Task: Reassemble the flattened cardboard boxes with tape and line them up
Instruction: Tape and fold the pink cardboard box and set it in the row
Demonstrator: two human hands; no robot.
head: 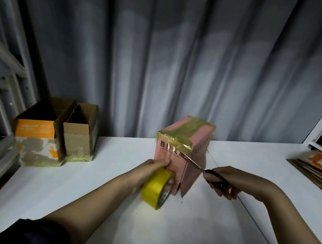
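While my left hand [152, 171] grips the yellow tape roll [156, 188] against the pink box [174, 158] at mid-table, my right hand [222, 183] pinches scissors [201, 167] touching its tape. Its Chinese lettering is partly covered and hard to read.

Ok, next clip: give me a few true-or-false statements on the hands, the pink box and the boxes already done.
1. The right hand holds scissors with the blades at the pink box. True.
2. The left hand holds a roll of red tape. False: the tape roll is yellow.
3. Two open-topped boxes stand at the left of the table. True: the orange-and-white box and the plain brown box stand side by side.
4. The pink box lies flat. False: it stands upright, its top taped over.
5. The flattened cardboard lies beside the two finished boxes. False: it lies at the table's far right.
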